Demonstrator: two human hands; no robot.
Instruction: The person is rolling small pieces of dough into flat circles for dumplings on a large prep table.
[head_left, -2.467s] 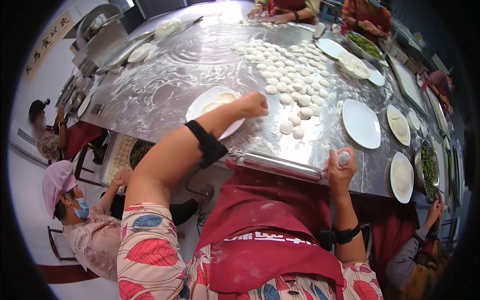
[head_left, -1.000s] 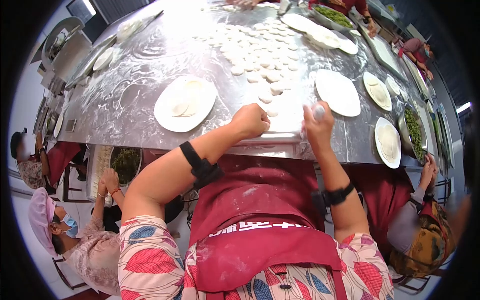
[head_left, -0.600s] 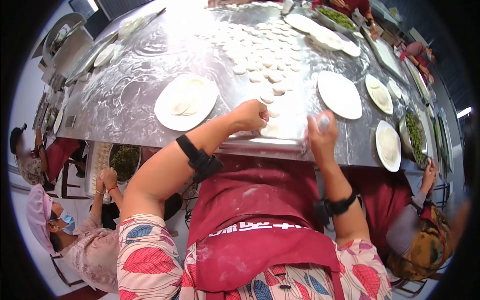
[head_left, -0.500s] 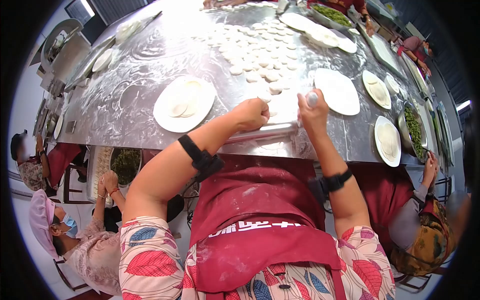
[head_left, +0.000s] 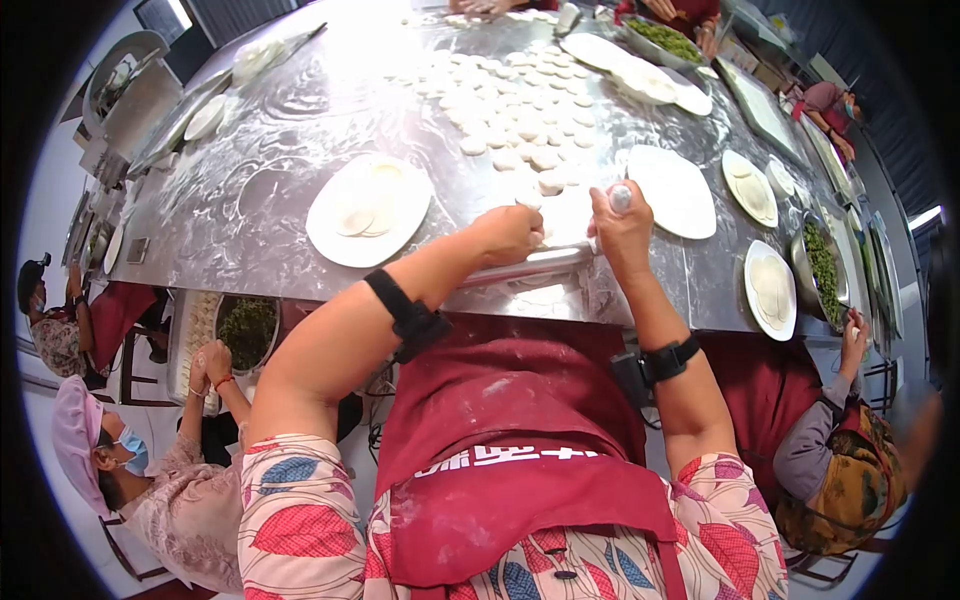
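My right hand (head_left: pixel 624 232) is closed around a small rolling pin, whose pale rounded end (head_left: pixel 621 198) sticks up by the thumb. To its left, my left hand (head_left: pixel 512 236) is closed, fingers pinched on a piece of dough (head_left: pixel 530 200) that is mostly hidden. Both hands are over the floured steel table (head_left: pixel 250 225), close to its near edge. Just beyond them lie flattened dough pieces (head_left: pixel 550 182), spreading in a large group toward the far side. A white plate (head_left: pixel 330 235) with thin round wrappers (head_left: pixel 362 222) stands left of my left hand.
Right of my right hand lies a white plate (head_left: pixel 690 215). More plates of wrappers (head_left: pixel 772 290) and a bowl of green filling (head_left: pixel 822 262) stand further right. At lower left, a co-worker (head_left: pixel 170 500) works beside a tray (head_left: pixel 190 350) and another filling bowl (head_left: pixel 248 330).
Both hands stay nearly in place, with small shifts; the right hand has moved slightly left and tilted a little. At far right, a co-worker's hand has shifted slightly.
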